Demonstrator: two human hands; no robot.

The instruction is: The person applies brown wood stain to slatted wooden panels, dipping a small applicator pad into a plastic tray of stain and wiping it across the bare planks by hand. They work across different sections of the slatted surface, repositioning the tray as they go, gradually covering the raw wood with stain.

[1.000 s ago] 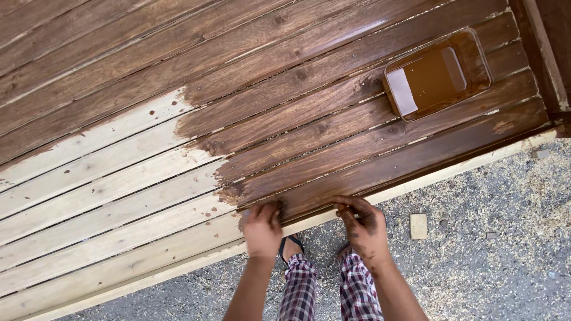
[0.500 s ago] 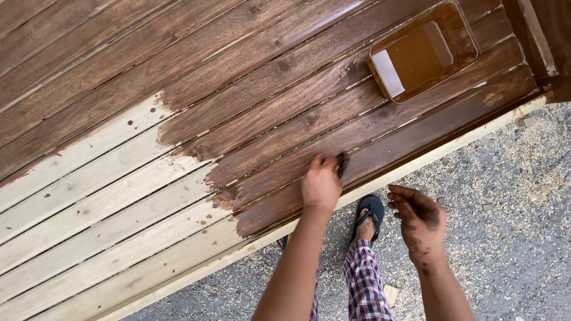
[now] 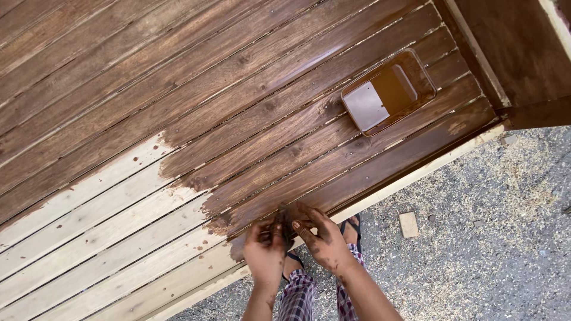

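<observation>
A: Both your hands have come back together at the near edge of the slatted wooden deck (image 3: 178,196). Half a second ago your right hand (image 3: 326,241) hung off to the side over the gravel; now it meets your left hand (image 3: 265,249) over the boards.

B: And between your fingertips?

A: A small dark stain-soaked applicator (image 3: 284,217), pinched at your fingertips, both sets of fingers curled in on it. Brush or rag, you can't tell from here.

B: So your grip has shifted to two hands.

A: Looks that way, right at the ragged line where dark brown stain stops and pale bare wood begins, just left of your left fingers.

B: The stain itself?

A: The rectangular brown tray of stain (image 3: 388,92) sits well beyond your right fingers, up on the finished boards. Grey gravel strewn with sawdust (image 3: 476,249) lies under your wrists.
</observation>
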